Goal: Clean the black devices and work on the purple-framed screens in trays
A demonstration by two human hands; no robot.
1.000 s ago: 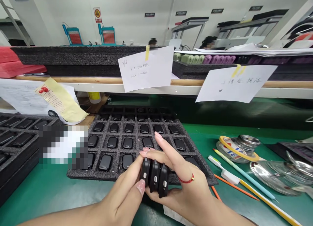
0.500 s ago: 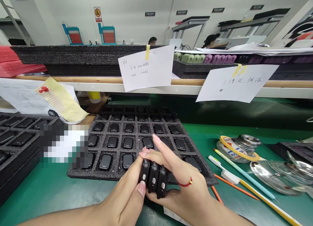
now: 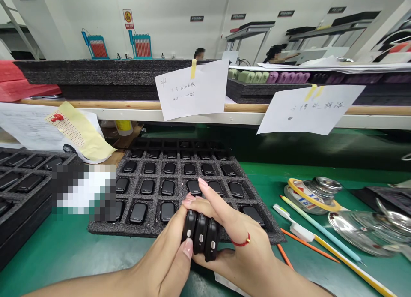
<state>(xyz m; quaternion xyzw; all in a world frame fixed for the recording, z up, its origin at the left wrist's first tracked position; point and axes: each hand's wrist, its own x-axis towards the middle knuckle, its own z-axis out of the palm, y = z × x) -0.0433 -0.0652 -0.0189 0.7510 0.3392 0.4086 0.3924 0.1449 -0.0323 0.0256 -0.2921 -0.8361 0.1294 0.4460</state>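
Observation:
Three small black devices [image 3: 201, 232] stand on edge side by side, pressed together between my hands. My left hand [image 3: 168, 250] pinches the stack from the left, thumb low and fingertips on top. My right hand [image 3: 234, 237] cups the stack from the right, its forefinger stretched out over the grey foam tray [image 3: 128, 228]. The tray lies just behind my hands and has several more black devices [image 3: 168, 187] lying flat in its pockets. A red string sits on my right wrist.
A second foam tray [image 3: 19, 190] with devices is at the left. At the right lie a tape roll [image 3: 313, 194], a toothbrush [image 3: 295, 226], thin sticks and a metal dish [image 3: 366, 232]. Paper notes [image 3: 192, 89] hang from the shelf edge. People work in the background.
Both hands with the three devices have drifted slightly left and down. The grip is unchanged.

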